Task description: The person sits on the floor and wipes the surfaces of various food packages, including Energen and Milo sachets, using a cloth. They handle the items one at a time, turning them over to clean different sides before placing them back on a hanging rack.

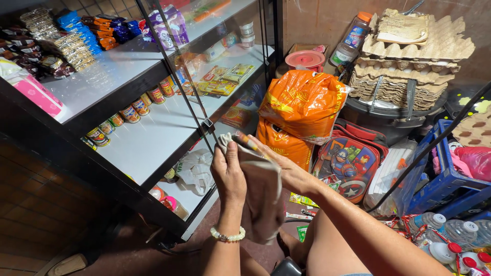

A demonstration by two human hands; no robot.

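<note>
1. A grey cloth (263, 189) hangs between both hands in front of the glass cabinet (153, 102), just off its open front corner. Its long axis runs roughly up and down: the top edge is bunched at the fingers and the loose end droops toward the person's lap.
2. The left hand (228, 174) is closed on the cloth's upper left edge, thumb pressed into the fold. It wears a pale bead bracelet (228, 235) at the wrist.
3. The right hand (286, 168) is closed on the upper right of the cloth and seems also to pinch a thin striped stick-like thing (245, 139) that points up and left toward the cabinet; what it is cannot be told.
4. Risk, as a judgement: the hands sit close to the cabinet's glass edge and metal clip, so a wide swing could knock the glass or snag the cloth; the thin thing could slip out, since the same fingers hold two things.
5. To the right of the cabinet stand orange sacks (302, 107), a cartoon backpack (348, 161) and stacked egg trays (409, 61).
6. Inside the cabinet, tins (130, 113) line a shelf.
</note>
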